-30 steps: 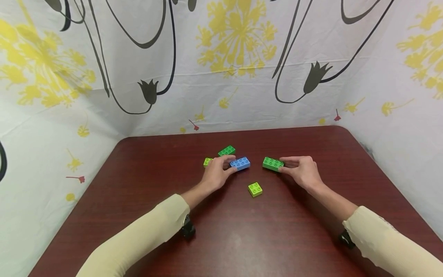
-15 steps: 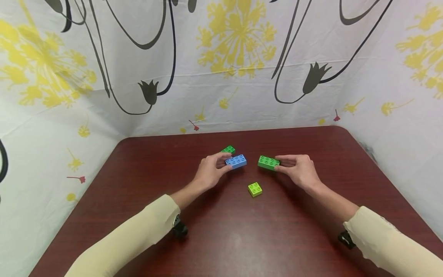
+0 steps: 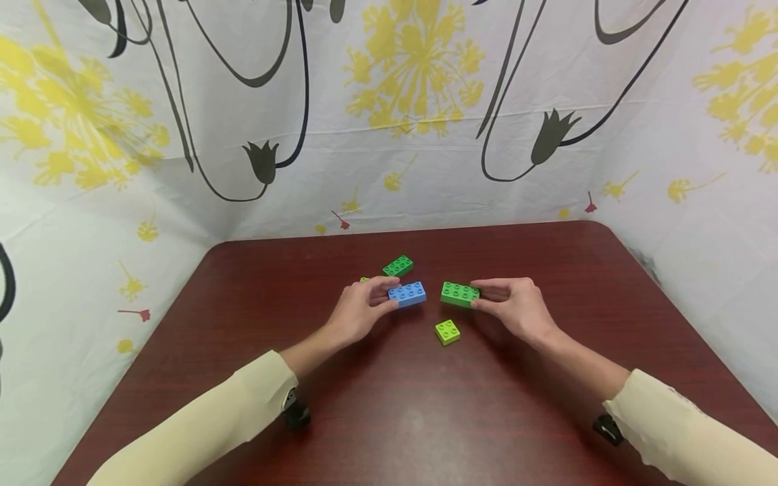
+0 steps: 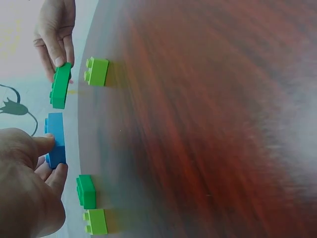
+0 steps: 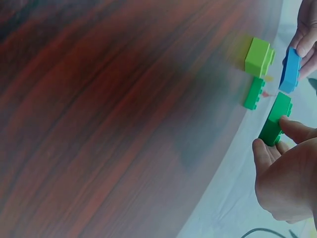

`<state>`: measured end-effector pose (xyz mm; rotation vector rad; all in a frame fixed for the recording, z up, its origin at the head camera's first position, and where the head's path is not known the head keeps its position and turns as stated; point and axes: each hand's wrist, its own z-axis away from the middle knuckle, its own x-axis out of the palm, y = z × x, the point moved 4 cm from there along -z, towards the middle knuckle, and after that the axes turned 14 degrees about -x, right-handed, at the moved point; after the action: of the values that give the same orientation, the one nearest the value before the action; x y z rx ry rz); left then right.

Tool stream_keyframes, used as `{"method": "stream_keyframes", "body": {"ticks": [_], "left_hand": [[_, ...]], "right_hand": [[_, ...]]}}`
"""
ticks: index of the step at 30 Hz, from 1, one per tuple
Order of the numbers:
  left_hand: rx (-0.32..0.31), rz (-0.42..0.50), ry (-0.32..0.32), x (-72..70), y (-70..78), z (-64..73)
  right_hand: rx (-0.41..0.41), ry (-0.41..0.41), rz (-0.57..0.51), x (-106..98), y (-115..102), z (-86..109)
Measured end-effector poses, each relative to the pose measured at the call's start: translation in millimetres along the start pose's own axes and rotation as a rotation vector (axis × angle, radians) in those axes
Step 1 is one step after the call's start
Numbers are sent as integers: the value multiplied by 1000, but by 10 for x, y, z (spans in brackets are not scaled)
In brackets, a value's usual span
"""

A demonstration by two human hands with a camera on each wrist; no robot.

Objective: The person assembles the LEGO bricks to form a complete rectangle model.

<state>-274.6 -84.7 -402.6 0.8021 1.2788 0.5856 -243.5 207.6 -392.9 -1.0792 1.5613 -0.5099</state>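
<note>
My left hand (image 3: 355,312) pinches a blue toy building brick (image 3: 407,295) at its left end, thumb in front and fingers behind. A green toy brick (image 3: 459,295) of the same long shape is pinched at its right end by my right hand (image 3: 518,307). Both bricks are held up off the table, studs upward, with a small gap between their facing ends. The gap also shows in the left wrist view, between the blue brick (image 4: 56,139) and the green brick (image 4: 60,87).
On the dark red table (image 3: 413,418), a small lime brick (image 3: 447,332) lies nearer than the held ones. Behind the left hand are another green brick (image 3: 398,266) and a second lime brick (image 3: 364,279), mostly hidden. A patterned cloth (image 3: 419,182) hangs beyond the table's far edge.
Both hands keep their bricks. The left hand has shifted left with the blue brick, and the right hand has brought the green brick left. Both bricks sit slightly lower in view.
</note>
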Motion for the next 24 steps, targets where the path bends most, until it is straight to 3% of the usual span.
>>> {"method": "stream_keyframes", "body": {"ticks": [17,24], "left_hand": [[-15,17,-85,-15,-79,334],[20,36,-121,-32,-106,401]], "right_hand": [[-54,-64,-80,225,-219,174],[-57,-79,-126,269,-274,241]]}}
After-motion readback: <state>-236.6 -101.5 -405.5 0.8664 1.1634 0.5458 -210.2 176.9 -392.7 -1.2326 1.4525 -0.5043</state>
